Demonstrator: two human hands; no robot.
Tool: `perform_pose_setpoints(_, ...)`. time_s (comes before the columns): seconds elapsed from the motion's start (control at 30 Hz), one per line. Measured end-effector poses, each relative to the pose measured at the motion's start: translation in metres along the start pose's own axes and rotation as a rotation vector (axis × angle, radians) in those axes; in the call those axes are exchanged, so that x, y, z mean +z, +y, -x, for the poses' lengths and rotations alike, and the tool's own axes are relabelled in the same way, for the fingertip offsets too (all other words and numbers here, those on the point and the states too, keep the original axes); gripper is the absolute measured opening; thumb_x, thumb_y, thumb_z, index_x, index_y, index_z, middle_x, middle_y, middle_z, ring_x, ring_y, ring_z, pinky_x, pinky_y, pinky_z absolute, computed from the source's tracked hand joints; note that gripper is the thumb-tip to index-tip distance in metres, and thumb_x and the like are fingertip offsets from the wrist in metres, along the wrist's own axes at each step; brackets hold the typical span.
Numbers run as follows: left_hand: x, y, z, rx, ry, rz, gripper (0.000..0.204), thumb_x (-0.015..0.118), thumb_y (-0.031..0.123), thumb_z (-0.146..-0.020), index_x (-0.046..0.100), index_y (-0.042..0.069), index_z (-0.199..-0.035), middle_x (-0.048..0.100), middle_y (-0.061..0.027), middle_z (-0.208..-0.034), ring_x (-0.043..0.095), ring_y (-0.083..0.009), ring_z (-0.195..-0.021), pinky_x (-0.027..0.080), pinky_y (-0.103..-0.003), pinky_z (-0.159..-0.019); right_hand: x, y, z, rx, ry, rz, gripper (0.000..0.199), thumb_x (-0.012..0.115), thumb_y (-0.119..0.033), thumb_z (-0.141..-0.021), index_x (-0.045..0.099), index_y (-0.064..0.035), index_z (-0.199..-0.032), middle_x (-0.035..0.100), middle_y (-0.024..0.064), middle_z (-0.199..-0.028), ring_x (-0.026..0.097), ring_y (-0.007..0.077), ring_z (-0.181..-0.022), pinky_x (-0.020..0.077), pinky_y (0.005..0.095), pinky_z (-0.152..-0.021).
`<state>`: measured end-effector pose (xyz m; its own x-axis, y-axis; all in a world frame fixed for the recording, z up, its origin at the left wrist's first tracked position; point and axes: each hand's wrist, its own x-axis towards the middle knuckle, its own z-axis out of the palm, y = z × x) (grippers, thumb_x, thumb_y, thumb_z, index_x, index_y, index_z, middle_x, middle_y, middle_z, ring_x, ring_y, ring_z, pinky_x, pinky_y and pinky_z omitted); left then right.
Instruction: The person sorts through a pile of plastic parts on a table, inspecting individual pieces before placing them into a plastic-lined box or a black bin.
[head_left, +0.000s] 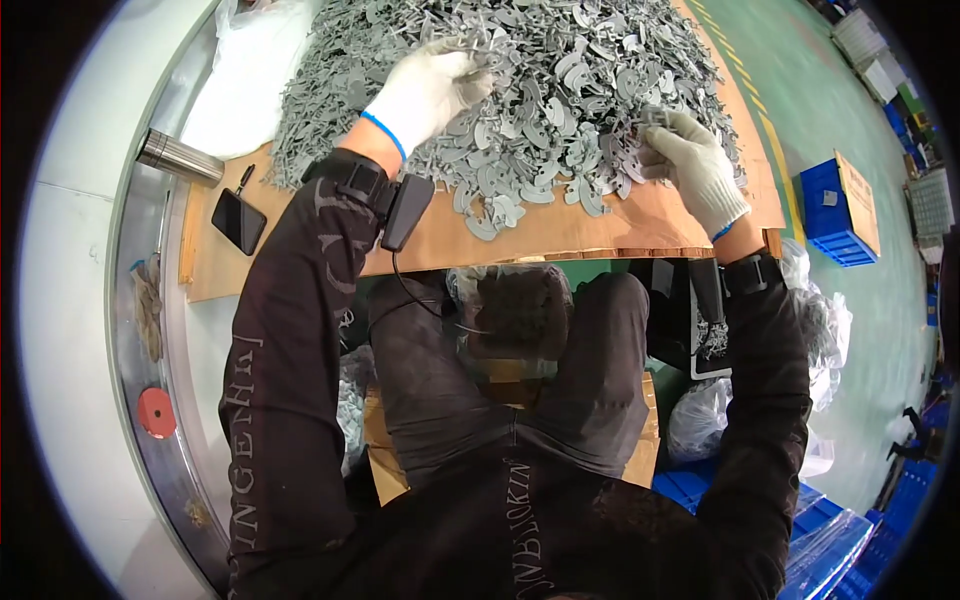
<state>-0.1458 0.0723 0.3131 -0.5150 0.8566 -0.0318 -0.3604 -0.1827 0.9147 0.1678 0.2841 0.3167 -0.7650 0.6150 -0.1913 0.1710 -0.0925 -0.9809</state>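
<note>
- At the far left we see a red round cap (156, 412) on the pale rim, and further up a steel cylinder (180, 157) lying beside a white bag (250, 75).
- A dark phone (238, 221) lies on the cardboard sheet (560, 228) that covers our worktop.
- Our left hand (430, 90), in a white glove, rests on the heap of grey plastic parts (560, 90); its fingers (478, 62) curl shut around a few pieces at the heap's upper left.
- Our right hand (695, 165), gloved too, sits at the heap's right edge, fingers (668, 128) pinched on a grey part (652, 116).
- A blue crate (832, 215) stands on the green floor (800, 90), well apart.
</note>
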Motion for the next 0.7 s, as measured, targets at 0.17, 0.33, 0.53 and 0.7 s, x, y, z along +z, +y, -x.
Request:
perform_pose_setpoints(0.17,0.043,0.002,0.024,0.047,0.007,-0.473,0.023,0.06,0.002,-0.105,0.067,-0.001,-0.127,0.075,-0.0112,-0.115,0.077,-0.0226,-0.097,0.067,-0.034,-0.078,0.041,-0.01,0.001,-0.003,-0.09,-0.02,0.028,0.066,-0.015,-0.107,0.068,-0.0022,-0.132,0.074,0.005,-0.104,0.072,0.0144,-0.088,0.0621,0.0305,-0.077)
perform_pose_setpoints(0.33,0.061,0.019,0.03,0.112,0.095,-0.747,0.025,0.062,0.001,-0.105,0.067,0.001,-0.129,0.075,-0.0106,-0.115,0.077,-0.023,-0.098,0.066,-0.035,-0.077,0.062,-0.01,0.001,-0.017,-0.09,0.105,0.026,0.066,-0.013,-0.107,0.069,-0.0011,-0.129,0.074,0.0051,-0.101,0.072,0.0136,-0.088,0.0618,0.0292,-0.077)
perform_pose_setpoints(0.53,0.058,0.032,0.028,0.129,0.164,-0.683,0.029,0.062,0.0,-0.104,0.068,0.004,-0.132,0.076,-0.0113,-0.118,0.078,-0.0235,-0.098,0.066,-0.036,-0.075,0.071,-0.011,0.012,0.007,-0.08,0.169,0.024,0.065,-0.015,-0.107,0.07,0.0,-0.126,0.074,0.005,-0.101,0.072,0.0132,-0.088,0.061,0.0301,-0.075)
perform_pose_setpoints(0.7,0.046,0.022,0.027,0.066,0.006,-0.22,0.024,0.061,0.001,-0.106,0.069,0.002,-0.128,0.076,-0.0135,-0.116,0.077,-0.0245,-0.095,0.067,-0.037,-0.077,0.057,0.0,0.014,0.044,-0.118,-0.057,0.023,0.063,-0.013,-0.108,0.068,-0.0004,-0.127,0.073,0.0059,-0.105,0.072,0.0143,-0.092,0.0601,0.0319,-0.077)
